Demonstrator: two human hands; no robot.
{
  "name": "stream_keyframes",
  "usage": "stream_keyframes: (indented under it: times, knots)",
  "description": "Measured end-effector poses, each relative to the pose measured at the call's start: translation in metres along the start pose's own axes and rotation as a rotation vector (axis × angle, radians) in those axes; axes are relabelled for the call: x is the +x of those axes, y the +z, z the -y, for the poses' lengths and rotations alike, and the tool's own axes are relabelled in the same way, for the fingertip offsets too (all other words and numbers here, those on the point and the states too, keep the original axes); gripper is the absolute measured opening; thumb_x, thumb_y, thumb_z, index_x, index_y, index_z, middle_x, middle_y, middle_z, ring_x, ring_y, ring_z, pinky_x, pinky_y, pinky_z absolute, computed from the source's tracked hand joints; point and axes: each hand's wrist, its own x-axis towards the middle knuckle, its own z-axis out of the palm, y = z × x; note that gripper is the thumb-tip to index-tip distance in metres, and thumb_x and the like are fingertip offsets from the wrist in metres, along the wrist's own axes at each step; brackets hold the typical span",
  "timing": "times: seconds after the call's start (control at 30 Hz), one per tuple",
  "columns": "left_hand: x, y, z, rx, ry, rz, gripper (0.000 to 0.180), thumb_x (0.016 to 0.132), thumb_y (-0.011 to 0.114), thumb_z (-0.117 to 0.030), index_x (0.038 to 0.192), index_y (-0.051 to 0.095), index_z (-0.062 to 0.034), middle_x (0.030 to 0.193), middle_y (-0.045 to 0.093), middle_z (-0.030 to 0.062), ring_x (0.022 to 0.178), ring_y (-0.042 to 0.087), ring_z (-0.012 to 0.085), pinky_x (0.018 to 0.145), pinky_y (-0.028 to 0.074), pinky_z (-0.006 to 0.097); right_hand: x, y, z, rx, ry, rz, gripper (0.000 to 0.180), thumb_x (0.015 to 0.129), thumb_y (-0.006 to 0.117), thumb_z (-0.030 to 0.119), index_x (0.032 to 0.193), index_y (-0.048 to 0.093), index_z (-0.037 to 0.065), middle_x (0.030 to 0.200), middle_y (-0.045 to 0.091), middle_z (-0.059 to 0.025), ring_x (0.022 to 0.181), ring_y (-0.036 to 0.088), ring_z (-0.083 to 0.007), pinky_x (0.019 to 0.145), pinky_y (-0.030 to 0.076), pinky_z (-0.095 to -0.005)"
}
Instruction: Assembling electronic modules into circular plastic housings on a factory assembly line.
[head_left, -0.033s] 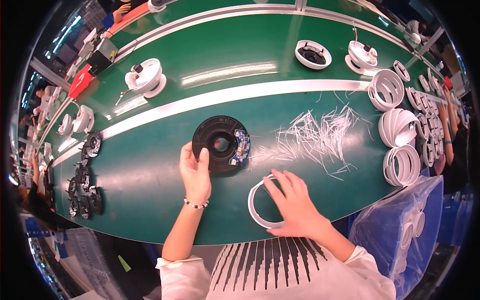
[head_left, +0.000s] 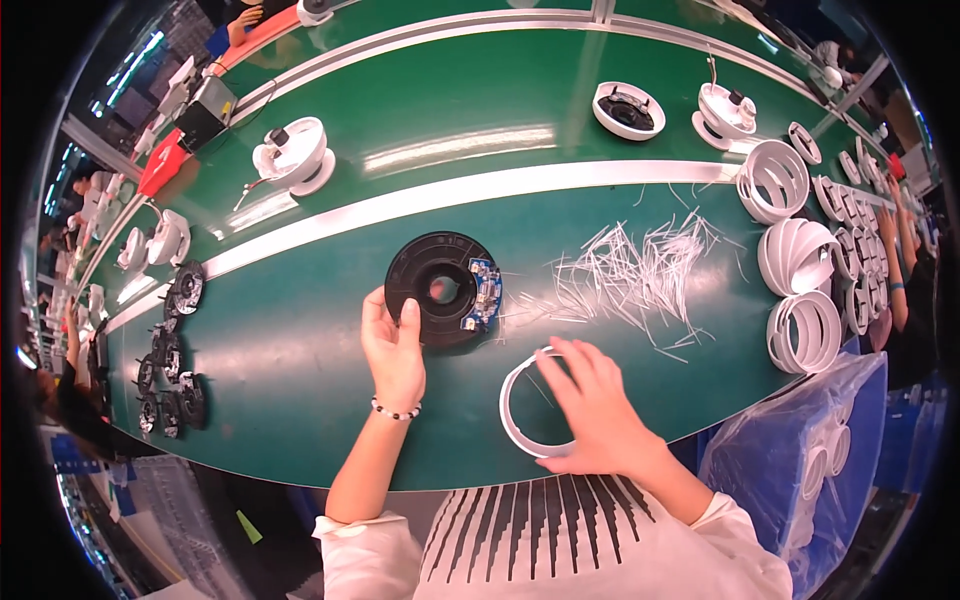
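Black plastic disc (head_left: 418,265), pinched by left hand (head_left: 394,352), has room leftward across green bench (head_left: 280,350); right hand (head_left: 604,410) grips white plastic ring (head_left: 509,412) near front edge.

Green worktable (head_left: 280,370), white dividing strip (head_left: 480,183), glossy green surface (head_left: 450,80) beyond, bright tube lights (head_left: 148,46) upper left

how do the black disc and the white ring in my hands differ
The black disc carries a blue circuit board; the white ring shows none. The black disc is a broad plate with a small central hole; the white ring, a narrow band around a wide opening. The left hand holds the black disc, the right hand the white ring. Both are round.
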Motion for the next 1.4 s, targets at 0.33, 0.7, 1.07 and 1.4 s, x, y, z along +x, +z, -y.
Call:
stream_keyframes:
  times: [0.33,0.7,1.07,1.4]
  knots:
    - [-0.054,0.045,0.011,-0.110,-0.215,0.440,0.071,0.068,0.061,0.006,0.126,0.021,-0.0052,0.122,0.038,0.0098,0.116,0.037,0.0183,0.097,0.031,0.033,0.036,0.003,-0.014,0.542,-0.023,-0.541,0.115,0.050,0.083,0.025,0.133,0.009,-0.005,0.134,0.023,-0.0217,0.125,0.025,-0.0283,0.101,0.021,-0.0357]
    - [-0.021,0.046,-0.016,-0.666,-0.844,0.314,0.052,0.086,0.030,-0.046,0.116,0.046,-0.0065,0.110,0.053,0.0120,0.098,0.054,0.0260,0.084,0.045,0.042,0.038,0.004,-0.003,0.548,-0.026,-0.405,0.119,0.049,0.083,0.032,0.134,0.008,-0.002,0.136,0.017,-0.0206,0.124,0.023,-0.0307,0.100,0.024,-0.0391]
    - [-0.027,0.060,-0.005,-0.605,-0.781,0.294,0.069,0.084,0.022,-0.060,0.116,0.046,-0.0041,0.112,0.052,0.0126,0.102,0.052,0.0257,0.087,0.043,0.039,0.036,0.004,-0.005,0.285,-0.111,-0.454,0.113,0.048,0.082,0.036,0.132,0.016,-0.002,0.136,0.016,-0.0251,0.121,0.022,-0.0411,0.096,0.025,-0.0483]
    - [-0.025,0.053,-0.002,-0.609,-0.713,0.477,0.083,0.077,0.022,-0.070,0.126,0.034,-0.0029,0.122,0.044,0.0136,0.109,0.047,0.0254,0.090,0.042,0.039,0.040,-0.029,-0.013,0.153,-0.242,-0.313,0.111,0.046,0.080,0.039,0.130,0.020,-0.002,0.133,0.027,-0.0194,0.117,0.029,-0.0396,0.096,0.027,-0.0456]
